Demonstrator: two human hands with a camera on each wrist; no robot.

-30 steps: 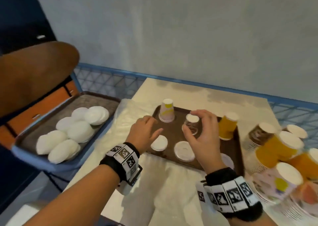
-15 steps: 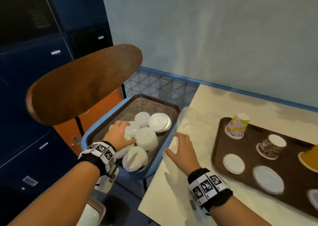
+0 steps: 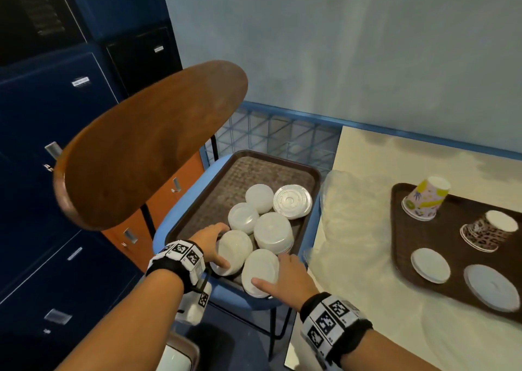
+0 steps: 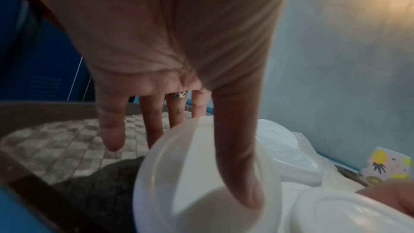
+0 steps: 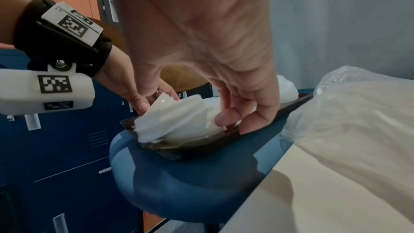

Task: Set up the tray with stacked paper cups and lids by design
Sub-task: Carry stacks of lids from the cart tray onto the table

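Several stacks of white lids lie on a brown tray [image 3: 248, 170] on a blue chair seat. My left hand [image 3: 220, 245] grips one tilted lid stack [image 3: 236, 250], thumb across its near face [image 4: 237, 174] and fingers behind it. Just right of it, my right hand [image 3: 272, 270] curls round the nearest lid stack [image 3: 260, 269] at the tray's front rim, fingers [image 5: 233, 118] on its right side. On the table to the right, a second brown tray [image 3: 395, 229] holds an upside-down pineapple cup [image 3: 425, 199], an upside-down leopard cup [image 3: 485, 233] and two lid piles [image 3: 430, 264].
A wooden chair back [image 3: 147, 147] rises left of the lid tray. Dark blue lockers [image 3: 56, 229] fill the left side. Crumpled clear plastic [image 3: 350, 215] lies on the table edge between the two trays. A blue wire rack [image 3: 271, 136] runs along the wall.
The view swung left from the table tray to the chair tray. My left hand closed round a lid stack. My right hand left the table edge and took hold of the nearest stack.
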